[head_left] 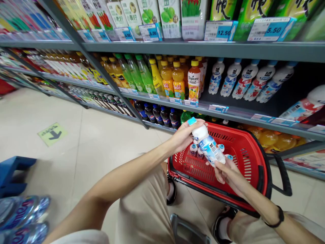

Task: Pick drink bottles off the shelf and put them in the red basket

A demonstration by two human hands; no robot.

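Note:
A white and blue drink bottle (209,146) with a light blue cap is tilted between my two hands, over a red shopping basket (238,135). My left hand (186,135) grips it near the cap and neck. The fingers of my right hand (228,173) close on its base. Inside the basket, partly hidden by the held bottle and my hands, are several small bottles (193,148) with light blue caps. Similar white bottles (233,78) with blue caps stand in a row on the shelf beyond the basket.
The grey shelf (177,47) holds cartons above, juice bottles (166,78) in the middle and dark soda bottles (157,113) below. A black basket handle (284,176) sticks out at right. At left are a blue stool (15,173), packed water bottles (22,213) and a floor arrow sticker (52,134).

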